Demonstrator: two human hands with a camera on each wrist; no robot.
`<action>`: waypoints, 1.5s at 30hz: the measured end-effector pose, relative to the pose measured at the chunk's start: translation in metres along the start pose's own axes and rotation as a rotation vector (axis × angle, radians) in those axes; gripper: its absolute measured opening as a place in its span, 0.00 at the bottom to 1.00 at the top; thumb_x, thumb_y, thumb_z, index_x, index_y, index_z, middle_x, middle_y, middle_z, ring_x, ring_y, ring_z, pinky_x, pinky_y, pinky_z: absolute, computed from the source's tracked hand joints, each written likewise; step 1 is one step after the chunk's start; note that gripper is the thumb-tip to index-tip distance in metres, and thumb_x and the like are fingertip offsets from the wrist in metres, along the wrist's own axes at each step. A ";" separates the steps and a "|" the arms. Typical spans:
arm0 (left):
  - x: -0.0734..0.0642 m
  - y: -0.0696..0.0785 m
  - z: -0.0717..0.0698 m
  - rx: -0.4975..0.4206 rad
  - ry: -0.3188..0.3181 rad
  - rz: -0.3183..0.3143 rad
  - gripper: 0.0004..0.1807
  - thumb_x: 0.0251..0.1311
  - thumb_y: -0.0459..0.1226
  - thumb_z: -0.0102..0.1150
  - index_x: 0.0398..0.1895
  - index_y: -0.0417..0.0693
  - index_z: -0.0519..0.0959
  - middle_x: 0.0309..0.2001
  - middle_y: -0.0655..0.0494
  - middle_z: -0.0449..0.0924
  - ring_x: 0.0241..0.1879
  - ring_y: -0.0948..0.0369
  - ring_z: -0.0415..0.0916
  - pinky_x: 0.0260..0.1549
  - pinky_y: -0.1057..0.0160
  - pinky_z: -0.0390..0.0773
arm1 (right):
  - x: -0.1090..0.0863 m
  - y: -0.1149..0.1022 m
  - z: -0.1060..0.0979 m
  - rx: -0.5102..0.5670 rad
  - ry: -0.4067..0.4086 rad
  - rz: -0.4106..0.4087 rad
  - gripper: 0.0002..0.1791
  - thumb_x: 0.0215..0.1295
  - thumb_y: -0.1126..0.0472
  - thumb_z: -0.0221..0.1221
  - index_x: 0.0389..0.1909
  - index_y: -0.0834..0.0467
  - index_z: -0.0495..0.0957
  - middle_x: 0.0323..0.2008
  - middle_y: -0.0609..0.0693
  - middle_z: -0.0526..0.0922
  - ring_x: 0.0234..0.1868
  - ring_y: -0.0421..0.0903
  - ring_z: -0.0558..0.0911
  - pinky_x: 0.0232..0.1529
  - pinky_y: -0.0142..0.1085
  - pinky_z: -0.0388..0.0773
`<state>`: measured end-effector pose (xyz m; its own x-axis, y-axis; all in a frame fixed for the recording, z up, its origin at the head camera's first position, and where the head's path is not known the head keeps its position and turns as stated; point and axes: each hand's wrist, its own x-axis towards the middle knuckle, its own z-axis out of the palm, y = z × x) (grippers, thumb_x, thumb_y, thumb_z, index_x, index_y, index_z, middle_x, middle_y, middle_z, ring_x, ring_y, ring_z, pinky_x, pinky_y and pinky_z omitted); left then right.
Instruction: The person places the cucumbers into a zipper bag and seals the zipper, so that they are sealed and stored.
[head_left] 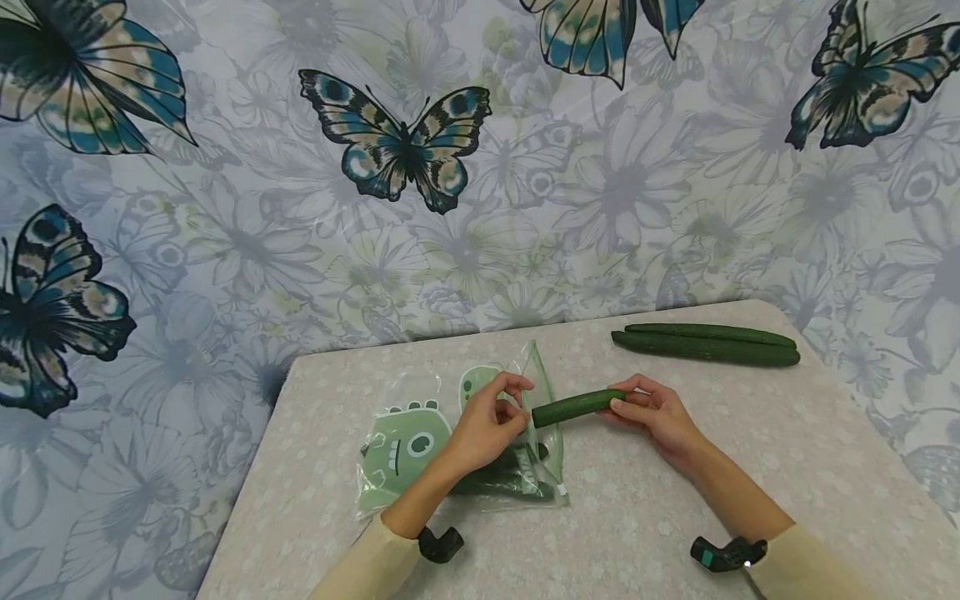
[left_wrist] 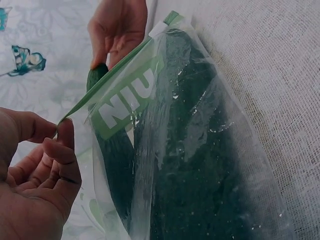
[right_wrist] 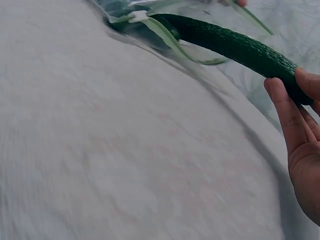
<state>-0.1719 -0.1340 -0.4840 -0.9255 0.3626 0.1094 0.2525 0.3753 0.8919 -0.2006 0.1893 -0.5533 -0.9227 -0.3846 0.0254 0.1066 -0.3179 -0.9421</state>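
A clear zip bag (head_left: 405,446) printed with a green cartoon face lies on the table, its green-edged mouth toward the right. My left hand (head_left: 483,429) pinches the green zip strip (left_wrist: 82,101) between thumb and finger, lifting one side of the mouth. Between thumb and fingers, my right hand (head_left: 667,422) grips one end of a dark green cucumber (head_left: 576,407). That cucumber's far end points left into the bag's mouth, as the left wrist view shows. Another dark cucumber (left_wrist: 195,145) lies inside the bag, seen through the plastic.
Two more cucumbers (head_left: 705,346) lie side by side at the table's back right. A pale patterned cloth covers the table (head_left: 637,533). Behind it rises a wall (head_left: 525,242) with flower and butterfly prints. A white slider (right_wrist: 138,16) sits on the zip strip.
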 end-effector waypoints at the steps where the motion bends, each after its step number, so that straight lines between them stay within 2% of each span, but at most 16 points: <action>1: 0.000 0.000 0.000 -0.001 0.000 0.001 0.20 0.70 0.29 0.60 0.62 0.56 0.78 0.52 0.39 0.78 0.34 0.64 0.85 0.32 0.68 0.77 | 0.001 0.002 0.004 -0.002 -0.003 0.003 0.12 0.74 0.74 0.62 0.54 0.59 0.82 0.49 0.47 0.92 0.51 0.43 0.93 0.55 0.35 0.87; 12: 0.001 -0.001 0.000 0.005 0.014 0.016 0.20 0.71 0.30 0.61 0.61 0.57 0.79 0.50 0.44 0.77 0.32 0.64 0.84 0.30 0.69 0.77 | 0.012 0.019 0.038 -0.006 0.017 0.058 0.11 0.74 0.71 0.64 0.53 0.60 0.81 0.51 0.47 0.90 0.52 0.43 0.92 0.56 0.35 0.87; 18: 0.001 -0.002 0.000 0.001 0.017 0.012 0.20 0.71 0.30 0.61 0.62 0.56 0.78 0.51 0.42 0.78 0.32 0.64 0.83 0.29 0.69 0.76 | 0.015 0.027 0.053 0.017 0.018 0.081 0.13 0.72 0.71 0.65 0.54 0.62 0.80 0.52 0.50 0.88 0.52 0.46 0.92 0.57 0.38 0.87; 24: -0.001 -0.002 -0.001 0.001 0.024 0.023 0.19 0.72 0.30 0.62 0.62 0.57 0.78 0.50 0.43 0.78 0.31 0.64 0.83 0.28 0.69 0.76 | 0.017 0.031 0.063 0.060 0.016 0.089 0.12 0.72 0.72 0.65 0.53 0.61 0.79 0.53 0.51 0.88 0.52 0.46 0.92 0.57 0.39 0.88; 27: -0.001 -0.003 -0.002 -0.001 0.028 0.028 0.19 0.71 0.30 0.62 0.62 0.57 0.79 0.50 0.44 0.78 0.32 0.64 0.84 0.28 0.69 0.76 | 0.017 0.032 0.064 0.035 0.005 0.087 0.14 0.72 0.71 0.66 0.55 0.64 0.77 0.53 0.52 0.87 0.53 0.46 0.92 0.57 0.40 0.87; 29: -0.001 -0.004 -0.002 -0.002 0.028 0.027 0.20 0.71 0.30 0.62 0.62 0.57 0.79 0.49 0.46 0.78 0.32 0.63 0.84 0.29 0.69 0.77 | 0.016 0.031 0.064 -0.031 -0.012 0.081 0.16 0.72 0.70 0.66 0.57 0.67 0.76 0.55 0.55 0.86 0.53 0.47 0.92 0.58 0.41 0.87; 30: -0.001 -0.004 -0.002 -0.004 0.025 0.025 0.20 0.71 0.30 0.62 0.62 0.58 0.79 0.49 0.47 0.77 0.33 0.63 0.84 0.29 0.69 0.77 | 0.016 0.030 0.063 -0.098 -0.021 0.072 0.17 0.73 0.69 0.66 0.57 0.68 0.76 0.55 0.56 0.86 0.52 0.47 0.92 0.57 0.40 0.88; 34: -0.003 -0.004 -0.004 -0.004 0.017 0.014 0.20 0.71 0.30 0.61 0.62 0.59 0.78 0.49 0.48 0.77 0.34 0.61 0.85 0.30 0.68 0.77 | 0.014 0.023 0.060 -0.484 -0.057 -0.003 0.17 0.73 0.64 0.68 0.58 0.62 0.80 0.52 0.56 0.88 0.48 0.43 0.91 0.51 0.34 0.88; 37: -0.004 -0.004 -0.004 -0.002 0.020 0.011 0.20 0.71 0.30 0.61 0.62 0.58 0.78 0.50 0.46 0.77 0.34 0.61 0.85 0.30 0.68 0.77 | 0.014 0.017 0.056 -0.760 -0.100 -0.091 0.15 0.72 0.59 0.70 0.57 0.54 0.84 0.49 0.51 0.90 0.46 0.40 0.89 0.49 0.33 0.86; 40: -0.004 -0.004 -0.003 -0.013 0.018 0.009 0.20 0.71 0.30 0.61 0.63 0.54 0.79 0.50 0.45 0.77 0.33 0.63 0.84 0.30 0.69 0.76 | 0.016 0.012 0.053 -0.898 -0.160 -0.166 0.13 0.72 0.57 0.70 0.55 0.50 0.86 0.47 0.46 0.91 0.45 0.39 0.88 0.48 0.34 0.86; 42: -0.004 -0.003 -0.002 -0.021 0.014 0.009 0.20 0.71 0.29 0.61 0.63 0.52 0.78 0.50 0.46 0.76 0.33 0.64 0.84 0.30 0.69 0.76 | 0.017 0.010 0.051 -0.938 -0.193 -0.199 0.10 0.72 0.57 0.70 0.51 0.49 0.86 0.45 0.44 0.91 0.43 0.37 0.88 0.48 0.35 0.86; 45: -0.004 -0.002 0.000 -0.033 0.003 0.007 0.20 0.71 0.29 0.60 0.63 0.53 0.78 0.50 0.48 0.76 0.33 0.65 0.84 0.31 0.69 0.77 | 0.016 0.010 0.048 -0.961 -0.200 -0.228 0.08 0.71 0.58 0.71 0.48 0.49 0.87 0.42 0.43 0.90 0.40 0.36 0.86 0.47 0.36 0.85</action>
<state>-0.1687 -0.1362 -0.4857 -0.9247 0.3621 0.1172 0.2497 0.3446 0.9049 -0.1963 0.1382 -0.5467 -0.7953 -0.5681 0.2116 -0.4903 0.3975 -0.7756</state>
